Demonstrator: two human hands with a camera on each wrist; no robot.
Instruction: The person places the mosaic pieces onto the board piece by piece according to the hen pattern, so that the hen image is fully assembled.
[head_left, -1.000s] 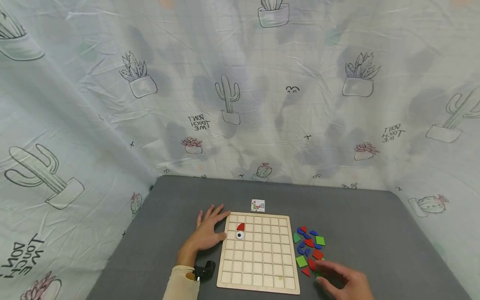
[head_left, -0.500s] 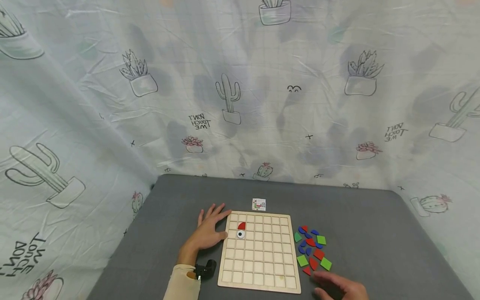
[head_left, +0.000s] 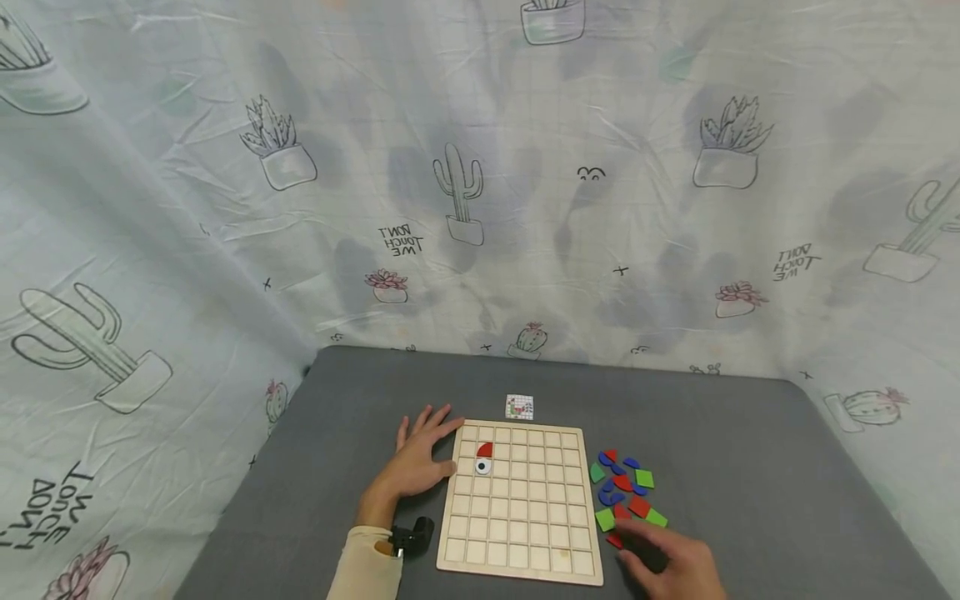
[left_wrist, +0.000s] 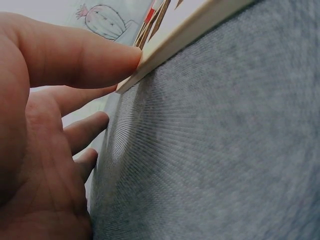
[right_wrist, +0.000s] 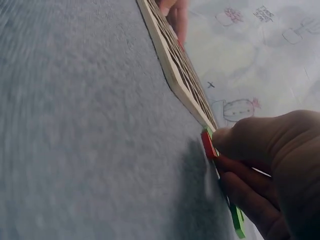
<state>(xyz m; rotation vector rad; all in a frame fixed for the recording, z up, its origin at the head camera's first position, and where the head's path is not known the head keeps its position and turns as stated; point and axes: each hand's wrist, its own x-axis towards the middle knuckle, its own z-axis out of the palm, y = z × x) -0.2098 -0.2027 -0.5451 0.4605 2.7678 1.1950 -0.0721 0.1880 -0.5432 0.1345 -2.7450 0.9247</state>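
Note:
In the head view my left hand [head_left: 417, 463] rests at the left edge of a wooden grid board [head_left: 518, 577], its fingers stretched out. The left wrist view shows its thumb [left_wrist: 100, 62] against the board's side. On the board sit a red quarter-circle piece [head_left: 485, 450] and a round white eye piece [head_left: 483, 467]. My right hand [head_left: 675, 558] reaches over loose pieces at the board's right. A gap shows between its thumb and index finger, their tips close about a small red triangle [head_left: 614, 540]. In the right wrist view the thumb overlaps a red piece [right_wrist: 207, 145].
Several loose pieces lie right of the board, among them a green square [head_left: 644, 479], a red square [head_left: 639, 507] and a blue curved piece [head_left: 611, 499]. A small printed pattern card [head_left: 519, 407] lies behind the board on the grey table [head_left: 375, 383].
My right hand drew back toward the near side, then came forward and left over the red triangle, covering part of a red piece and a green square. The left hand stays against the board.

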